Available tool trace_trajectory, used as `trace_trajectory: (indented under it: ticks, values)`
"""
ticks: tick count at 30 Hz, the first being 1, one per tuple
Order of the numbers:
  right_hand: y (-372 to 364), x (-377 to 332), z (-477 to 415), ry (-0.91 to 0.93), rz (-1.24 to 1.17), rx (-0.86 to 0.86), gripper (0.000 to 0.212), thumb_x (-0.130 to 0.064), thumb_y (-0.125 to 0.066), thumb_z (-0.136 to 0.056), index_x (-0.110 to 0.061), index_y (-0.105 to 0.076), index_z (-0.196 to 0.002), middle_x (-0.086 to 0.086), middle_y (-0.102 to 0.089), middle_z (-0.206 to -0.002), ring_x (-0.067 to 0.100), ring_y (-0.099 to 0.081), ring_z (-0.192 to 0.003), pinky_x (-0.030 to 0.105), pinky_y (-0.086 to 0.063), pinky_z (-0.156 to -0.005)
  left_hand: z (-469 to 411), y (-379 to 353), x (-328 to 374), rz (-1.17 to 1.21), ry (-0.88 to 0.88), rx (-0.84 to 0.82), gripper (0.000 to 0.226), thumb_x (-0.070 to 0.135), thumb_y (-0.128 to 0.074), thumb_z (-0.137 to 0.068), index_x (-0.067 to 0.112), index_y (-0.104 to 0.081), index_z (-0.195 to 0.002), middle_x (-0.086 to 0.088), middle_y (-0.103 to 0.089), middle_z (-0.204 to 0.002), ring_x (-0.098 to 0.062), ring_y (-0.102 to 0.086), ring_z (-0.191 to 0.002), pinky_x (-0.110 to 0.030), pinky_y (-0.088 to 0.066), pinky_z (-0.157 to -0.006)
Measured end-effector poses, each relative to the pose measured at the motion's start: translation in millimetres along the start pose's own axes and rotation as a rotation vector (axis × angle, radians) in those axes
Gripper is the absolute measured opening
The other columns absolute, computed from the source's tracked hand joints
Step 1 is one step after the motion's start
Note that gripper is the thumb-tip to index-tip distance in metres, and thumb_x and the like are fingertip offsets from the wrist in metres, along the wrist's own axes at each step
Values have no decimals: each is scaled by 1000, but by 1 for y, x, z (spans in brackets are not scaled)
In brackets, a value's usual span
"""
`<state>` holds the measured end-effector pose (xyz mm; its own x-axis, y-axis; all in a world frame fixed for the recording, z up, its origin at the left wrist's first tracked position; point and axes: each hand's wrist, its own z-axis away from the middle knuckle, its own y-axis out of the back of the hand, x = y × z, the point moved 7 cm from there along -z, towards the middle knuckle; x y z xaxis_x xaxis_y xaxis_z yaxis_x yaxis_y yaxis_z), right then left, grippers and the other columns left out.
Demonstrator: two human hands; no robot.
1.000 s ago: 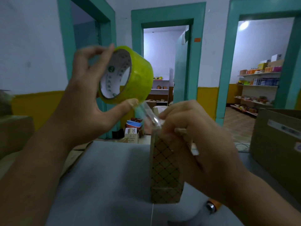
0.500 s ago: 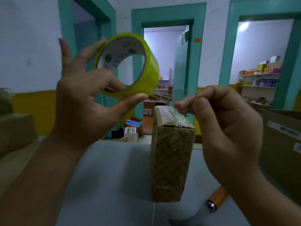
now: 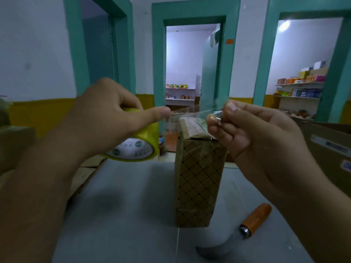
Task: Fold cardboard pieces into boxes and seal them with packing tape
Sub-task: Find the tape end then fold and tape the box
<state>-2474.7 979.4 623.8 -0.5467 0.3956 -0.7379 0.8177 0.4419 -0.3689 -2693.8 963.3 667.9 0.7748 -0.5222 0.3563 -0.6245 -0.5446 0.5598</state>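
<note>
Spanning above box (image 3: 197,177), faint clear tape strip (image 3: 190,113).
Left hand (image 3: 106,118) fingers clamp half-hidden roll (image 3: 138,149); right hand (image 3: 252,133) fingers pinch strip end. Box upright on bench (image 3: 123,215), long axis vertical.

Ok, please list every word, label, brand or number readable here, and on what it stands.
Nothing here reads clearly.
White inner ring of the yellow-green tape roll: round green logos and grey print, too blurred.
The white label on the large brown cardboard box at right: bluish print, blurred.
The small orange sign beside the middle doorway: too small.
The coloured packages on the far shelves: too small.
</note>
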Motion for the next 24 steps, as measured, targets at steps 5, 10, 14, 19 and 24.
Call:
trace_trajectory:
  ticks: [5,10,14,19,24]
  values:
    - [6,-8,-1,-78,-65,63,13,-7,-62,-86,2,-62,-95,10,-66,-76,16,-73,-74,23,-58,-72,-15,4,-3,116,6,-172,85,71,-71,-83,-12,-60,-67,-3,-26,-46,-18,-26,-41,-22,-28,-43]
    - [17,-11,-2,-203,-90,114,18,-15,-68,-78,-3,-62,-90,7,-59,-74,17,-72,-71,22,-59,-64,-31,7,1,260,-5,-424,51,61,-82,-77,12,-83,-90,-15,-47,-56,-15,-42,-46,-20,-37,-43]
    - [26,-8,-1,-181,38,157,24,-16,-72,-75,-2,-64,-94,6,-69,-72,17,-75,-74,19,-58,-59,-39,-4,7,295,29,-432,25,36,-76,-81,18,-83,-98,-9,-45,-57,-11,-36,-44,-17,-32,-42]
    - [37,-11,-2,-173,84,255,55,-4,-72,-62,-14,-54,-113,7,-75,-72,20,-76,-64,21,-49,-41,-37,-15,1,351,99,-444,23,32,-74,-78,13,-82,-89,-10,-46,-57,-15,-35,-45,-21,-29,-40]
    - [49,7,0,-298,151,273,62,-6,-71,-63,-11,-56,-123,8,-73,-78,14,-71,-56,18,-40,-37,-26,-38,-13,370,192,-551,28,36,-73,-76,12,-82,-87,-15,-42,-62,-20,-33,-48,-23,-27,-41]
